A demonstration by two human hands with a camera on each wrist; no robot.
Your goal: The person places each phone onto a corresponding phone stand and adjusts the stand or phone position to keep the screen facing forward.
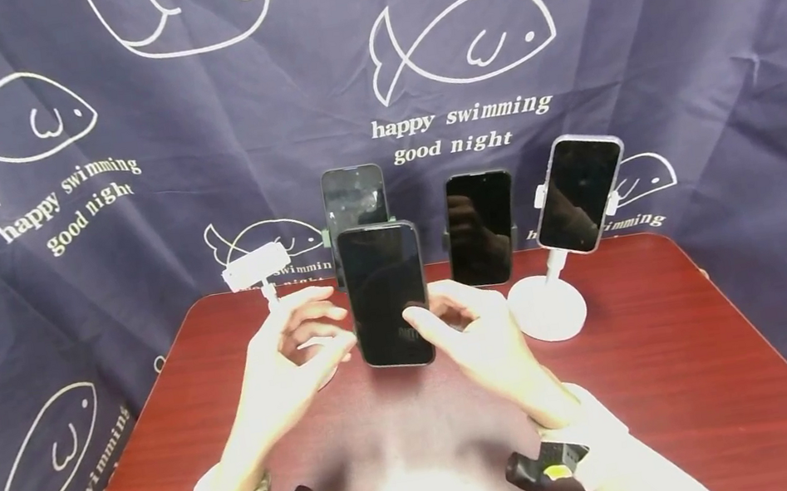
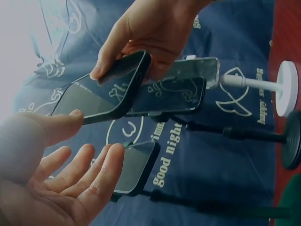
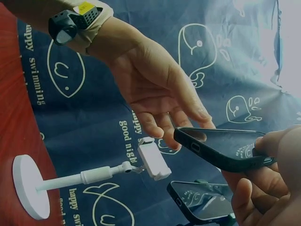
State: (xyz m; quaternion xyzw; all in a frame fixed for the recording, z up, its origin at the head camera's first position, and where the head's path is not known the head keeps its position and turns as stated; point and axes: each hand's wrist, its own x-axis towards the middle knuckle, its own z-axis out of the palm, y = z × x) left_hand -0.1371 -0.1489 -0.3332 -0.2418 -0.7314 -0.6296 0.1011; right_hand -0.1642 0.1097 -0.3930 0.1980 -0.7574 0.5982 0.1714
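Observation:
A dark smartphone [image 1: 387,292] is held upright over the table, its black screen facing me. My right hand [image 1: 488,339] grips it by its right side, thumb on the screen and fingers behind. On the other side, my left hand [image 1: 283,370] has its thumb tip at the phone's edge, fingers spread loosely and not wrapped round it. The right wrist view shows the port end of the held phone [image 3: 221,148]. Close by my left hand is a white phone stand [image 3: 153,160] with no phone in its clamp.
Behind the held phone, another phone [image 1: 354,192] sits in a green clamp. Right of it are a phone [image 1: 482,229] on a dark stand and a phone [image 1: 580,194] on a white round-based stand [image 1: 548,312]. A fish-print curtain [image 1: 315,114] hangs behind the red table [image 1: 683,372].

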